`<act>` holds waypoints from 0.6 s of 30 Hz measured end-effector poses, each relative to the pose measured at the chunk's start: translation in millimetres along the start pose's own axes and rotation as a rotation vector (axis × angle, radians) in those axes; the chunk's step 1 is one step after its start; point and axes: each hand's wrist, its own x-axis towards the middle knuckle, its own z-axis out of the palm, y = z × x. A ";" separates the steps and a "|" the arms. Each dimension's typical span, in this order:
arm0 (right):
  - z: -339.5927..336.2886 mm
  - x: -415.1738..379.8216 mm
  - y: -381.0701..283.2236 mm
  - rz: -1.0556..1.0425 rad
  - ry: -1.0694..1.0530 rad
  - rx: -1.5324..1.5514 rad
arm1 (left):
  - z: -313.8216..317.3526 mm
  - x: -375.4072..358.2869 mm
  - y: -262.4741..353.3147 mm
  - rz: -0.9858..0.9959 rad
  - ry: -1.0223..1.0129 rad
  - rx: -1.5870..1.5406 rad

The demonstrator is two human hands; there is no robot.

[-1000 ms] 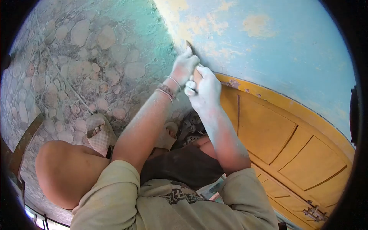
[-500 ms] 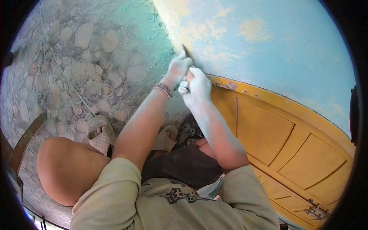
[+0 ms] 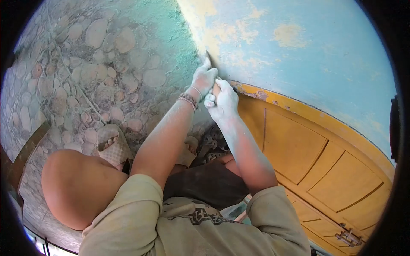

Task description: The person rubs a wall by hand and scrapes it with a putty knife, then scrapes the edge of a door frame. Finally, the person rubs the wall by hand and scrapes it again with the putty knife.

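Both my hands are coated in pale dust and close together at the corner between two walls. My right hand [image 3: 224, 100] is wrapped round the tan handle of a scraper [image 3: 216, 90]. Just ahead of it, my left hand [image 3: 204, 78] closes over the front of the tool, one finger stretched along it towards the wall. The tip looks dark and lies against the patchy blue wall [image 3: 316, 55], where the paint is worn to cream near the corner. Most of the blade is hidden by my left hand.
A rough stone wall [image 3: 96, 34], green near the corner, rises on the left. Yellow wooden panels [image 3: 294, 141] with a chipped top edge [image 3: 277, 101] and a metal latch [image 3: 349, 237] stand at right. My sandalled foot [image 3: 113, 145] and bent knee are below.
The view has shifted slightly, so walls and hands appear a little further right. My hands keep the same hold on the scraper, close to the corner.
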 end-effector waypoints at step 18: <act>6.6 5.8 -9.0 0.024 0.036 0.067 | -0.1 13.9 -14.1 0.191 -0.013 0.041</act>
